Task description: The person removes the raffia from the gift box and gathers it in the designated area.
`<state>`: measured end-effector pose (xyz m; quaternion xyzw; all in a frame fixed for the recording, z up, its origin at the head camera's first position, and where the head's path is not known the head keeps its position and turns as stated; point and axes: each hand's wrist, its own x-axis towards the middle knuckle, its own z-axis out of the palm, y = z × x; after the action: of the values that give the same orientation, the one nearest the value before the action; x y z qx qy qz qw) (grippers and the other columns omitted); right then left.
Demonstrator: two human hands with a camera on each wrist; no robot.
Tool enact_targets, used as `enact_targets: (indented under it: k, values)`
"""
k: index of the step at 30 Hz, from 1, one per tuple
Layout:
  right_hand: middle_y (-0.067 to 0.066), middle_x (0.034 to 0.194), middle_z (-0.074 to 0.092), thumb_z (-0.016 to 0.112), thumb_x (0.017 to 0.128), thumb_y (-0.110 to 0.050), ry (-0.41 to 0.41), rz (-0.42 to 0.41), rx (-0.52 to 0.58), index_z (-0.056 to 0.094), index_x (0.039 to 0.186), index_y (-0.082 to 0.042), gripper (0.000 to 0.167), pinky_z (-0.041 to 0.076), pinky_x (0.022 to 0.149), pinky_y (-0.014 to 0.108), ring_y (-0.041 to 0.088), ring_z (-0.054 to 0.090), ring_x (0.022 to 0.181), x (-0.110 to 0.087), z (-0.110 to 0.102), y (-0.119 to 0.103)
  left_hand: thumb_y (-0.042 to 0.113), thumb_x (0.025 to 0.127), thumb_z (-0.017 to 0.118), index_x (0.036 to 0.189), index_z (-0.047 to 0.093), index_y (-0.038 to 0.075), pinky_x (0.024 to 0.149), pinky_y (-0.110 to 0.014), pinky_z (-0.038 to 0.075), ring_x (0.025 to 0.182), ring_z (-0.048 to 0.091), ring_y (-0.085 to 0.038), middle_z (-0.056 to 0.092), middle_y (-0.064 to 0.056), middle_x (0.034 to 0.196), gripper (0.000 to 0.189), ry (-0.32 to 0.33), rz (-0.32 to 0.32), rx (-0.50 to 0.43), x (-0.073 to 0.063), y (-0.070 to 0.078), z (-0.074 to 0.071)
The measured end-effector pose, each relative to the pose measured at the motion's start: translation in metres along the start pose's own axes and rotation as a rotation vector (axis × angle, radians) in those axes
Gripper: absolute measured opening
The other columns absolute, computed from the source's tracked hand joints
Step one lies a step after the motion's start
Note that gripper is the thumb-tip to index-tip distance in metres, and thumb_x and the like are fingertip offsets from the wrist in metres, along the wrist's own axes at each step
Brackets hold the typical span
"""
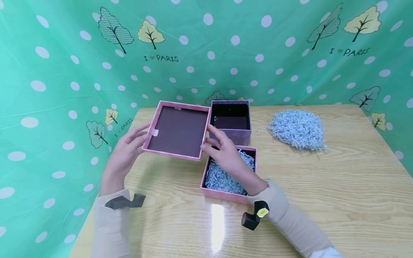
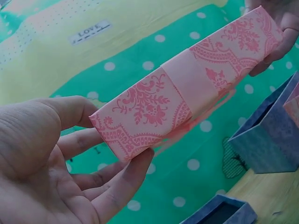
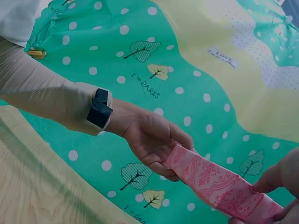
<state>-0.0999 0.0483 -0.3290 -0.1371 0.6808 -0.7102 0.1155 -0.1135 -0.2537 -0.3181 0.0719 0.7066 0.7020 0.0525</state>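
Both hands hold a pink patterned box lid [image 1: 182, 130] in the air, its dark inside facing the head camera. My left hand [image 1: 124, 154] grips the lid's left side; in the left wrist view, thumb and fingers pinch the corner of its pink floral wall [image 2: 149, 107]. At the opposite side, my right hand [image 1: 229, 156] pinches the edge between thumb and fingers. Under the right hand and forearm stands an open pink box [image 1: 222, 195] with light blue shredded paper [image 1: 222, 177] inside. The right hand partly covers that box.
An open purple box [image 1: 238, 137] with a black inside stands behind the pink box. A loose heap of light blue shredded paper [image 1: 298, 129] lies at the back right of the wooden table [image 1: 338, 200]. A green dotted cloth [image 1: 226, 46] hangs behind and at the sides.
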Motion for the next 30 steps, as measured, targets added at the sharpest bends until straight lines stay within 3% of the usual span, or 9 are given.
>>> enact_targets:
  k: [11,21,26,30]
  values:
    - [0.005,0.148,0.028,0.059,0.093,-0.002,0.0,-0.014,0.004,0.023,0.152,-0.017,0.071,0.047,0.102,0.037,0.023,0.045,0.131,-0.018,0.028,0.001,0.009,0.1,0.048,0.142,0.043,0.005,0.084,-0.023,0.055,0.103,0.065,-0.011,0.063,0.0,0.12,0.042,-0.063,0.028,0.01,-0.022,-0.01,-0.016]
    - [0.01,0.153,0.019,0.055,0.09,0.008,-0.002,0.032,0.13,0.019,0.153,-0.013,0.076,0.051,0.097,0.033,0.031,0.042,0.131,-0.019,0.056,0.014,0.008,0.101,0.045,0.143,0.038,0.003,0.082,-0.023,0.055,0.101,0.065,-0.01,0.063,0.002,0.117,0.043,-0.088,-0.004,0.11,-0.038,-0.019,-0.039]
    - [0.007,0.156,0.017,0.056,0.091,0.003,-0.009,0.083,0.039,0.016,0.154,-0.015,0.077,0.052,0.095,0.03,0.03,0.041,0.132,-0.016,0.068,0.024,0.006,0.101,0.044,0.144,0.036,0.003,0.082,-0.022,0.056,0.102,0.065,-0.009,0.062,0.001,0.118,0.044,-0.115,-0.013,0.136,-0.047,-0.025,-0.05]
    - [0.008,0.158,0.012,0.054,0.091,0.003,-0.025,0.095,0.017,0.012,0.154,-0.014,0.078,0.049,0.099,0.031,0.031,0.039,0.133,-0.015,0.078,0.031,0.008,0.101,0.044,0.145,0.033,0.005,0.081,-0.023,0.056,0.1,0.065,-0.01,0.061,0.0,0.116,0.046,-0.149,-0.068,0.204,-0.051,-0.028,-0.059]
